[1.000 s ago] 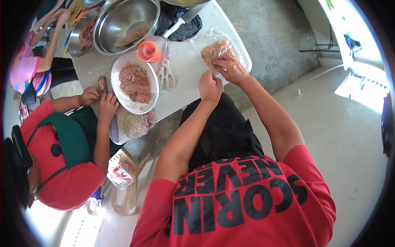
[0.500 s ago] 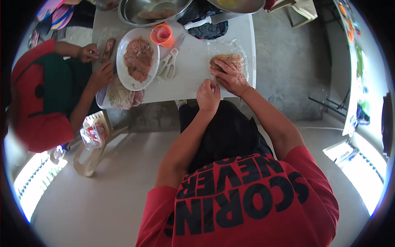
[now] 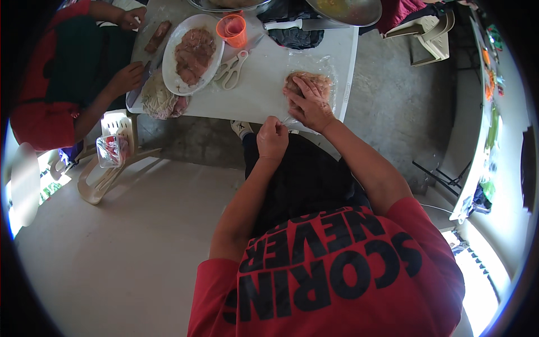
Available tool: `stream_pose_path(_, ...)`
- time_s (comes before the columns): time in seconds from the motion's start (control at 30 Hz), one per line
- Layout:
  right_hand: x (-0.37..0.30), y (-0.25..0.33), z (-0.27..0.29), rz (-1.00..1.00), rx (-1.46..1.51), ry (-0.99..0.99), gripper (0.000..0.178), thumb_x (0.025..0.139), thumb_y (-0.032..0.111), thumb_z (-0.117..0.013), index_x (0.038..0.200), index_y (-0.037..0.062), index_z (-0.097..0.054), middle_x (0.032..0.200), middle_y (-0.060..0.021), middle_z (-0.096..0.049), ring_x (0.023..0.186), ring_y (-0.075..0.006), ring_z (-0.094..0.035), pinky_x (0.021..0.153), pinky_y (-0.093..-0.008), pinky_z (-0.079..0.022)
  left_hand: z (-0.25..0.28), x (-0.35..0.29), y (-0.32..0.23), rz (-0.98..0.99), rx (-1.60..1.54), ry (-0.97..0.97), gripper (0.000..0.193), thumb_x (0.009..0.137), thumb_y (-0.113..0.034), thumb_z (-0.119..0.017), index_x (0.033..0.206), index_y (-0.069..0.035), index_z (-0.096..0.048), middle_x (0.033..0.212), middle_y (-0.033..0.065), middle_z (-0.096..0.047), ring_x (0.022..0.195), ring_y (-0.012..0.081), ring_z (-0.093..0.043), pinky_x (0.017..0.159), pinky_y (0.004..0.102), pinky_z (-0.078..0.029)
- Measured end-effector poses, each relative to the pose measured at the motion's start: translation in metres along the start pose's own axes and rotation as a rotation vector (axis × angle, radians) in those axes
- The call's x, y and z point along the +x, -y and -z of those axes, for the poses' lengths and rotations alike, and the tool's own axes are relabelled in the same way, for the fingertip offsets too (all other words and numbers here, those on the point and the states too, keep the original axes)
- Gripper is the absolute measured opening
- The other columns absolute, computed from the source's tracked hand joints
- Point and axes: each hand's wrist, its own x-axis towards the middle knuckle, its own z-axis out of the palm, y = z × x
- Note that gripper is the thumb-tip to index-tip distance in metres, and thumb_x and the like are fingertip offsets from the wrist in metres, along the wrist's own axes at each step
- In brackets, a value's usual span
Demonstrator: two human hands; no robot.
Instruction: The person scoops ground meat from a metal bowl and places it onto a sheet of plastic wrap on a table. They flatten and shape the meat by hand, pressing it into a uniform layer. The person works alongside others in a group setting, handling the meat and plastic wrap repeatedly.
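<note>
A mound of pale minced meat (image 3: pixel 323 82) lies on a sheet of clear plastic wrap (image 3: pixel 329 66) near the table's right front corner. My right hand (image 3: pixel 312 106) rests on the meat, palm down, its fingers stretched out and slightly spread. Just off the table's front edge, my left hand (image 3: pixel 273 139) is closed in a pinch on the near edge of the wrap. A strip of the wrap runs taut between the two hands.
Left of the meat are white-handled scissors (image 3: pixel 232 70), orange cups (image 3: pixel 232 31) and an oval dish (image 3: pixel 170 73) of meat. A knife (image 3: pixel 314 24) lies on black plastic at the back, beside a metal bowl (image 3: pixel 368 12). A co-worker (image 3: pixel 62 73) stands at left, near a meat roll (image 3: pixel 158 37).
My left hand has drawn a little toward me and left, stretching the wrap. My right hand stays on the meat. The co-worker's hands have moved away from the meat roll. The whole view has shifted.
</note>
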Motion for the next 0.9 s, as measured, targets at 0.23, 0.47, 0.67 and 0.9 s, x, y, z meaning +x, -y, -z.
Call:
stream_pose_path(0.23, -0.003, -0.003, -0.004, -0.014, 0.020, 0.036, 0.061, 0.086, 0.039, -0.070, 0.143, 0.0280, -0.051, 0.156, -0.0118, -0.028, 0.144, -0.0380, -0.028, 0.116, -0.0541, -0.026, -0.002, -0.014, 0.001, 0.085, -0.067, -0.044, 0.015, 0.079, -0.002, -0.064, 0.081, -0.005, -0.049, 0.065, 0.0134, -0.056, 0.057, 0.0329, -0.059, 0.055, 0.0417, -0.048)
stream_pose_path(0.47, -0.003, -0.006, 0.001, 0.054, 0.033, -0.079, 0.057, 0.085, 0.030, -0.070, 0.140, 0.0238, -0.053, 0.151, -0.0138, -0.035, 0.141, -0.0375, -0.033, 0.115, -0.0541, -0.026, 0.000, -0.021, -0.001, 0.275, -0.116, -0.015, 0.016, 0.079, -0.006, -0.068, 0.080, -0.004, -0.052, 0.061, 0.0069, -0.055, 0.055, 0.0171, -0.056, 0.055, 0.0338, -0.047)
stream_pose_path(0.67, -0.047, -0.014, 0.040, -0.050, -0.012, -0.402, 0.046, 0.079, 0.013, -0.070, 0.124, 0.0133, -0.061, 0.124, -0.0118, -0.054, 0.115, -0.0357, -0.051, 0.098, -0.0532, -0.037, 0.005, -0.023, 0.003, 0.321, -0.210, 0.023, 0.014, 0.080, -0.005, -0.068, 0.081, -0.002, -0.054, 0.065, 0.0009, -0.057, 0.059, 0.0078, -0.053, 0.057, 0.0266, -0.045)
stream_pose_path(0.9, -0.116, 0.011, 0.029, -0.156, 0.058, -0.270, 0.031, 0.074, 0.015, -0.075, 0.102, 0.0120, -0.065, 0.105, -0.0073, -0.055, 0.101, -0.0302, -0.053, 0.088, -0.0475, -0.040, 0.008, -0.020, -0.004, 0.397, -0.356, 0.055, 0.012, 0.079, -0.003, -0.066, 0.084, -0.001, -0.055, 0.065, 0.0010, -0.056, 0.058, 0.0078, -0.052, 0.056, 0.0259, -0.044)
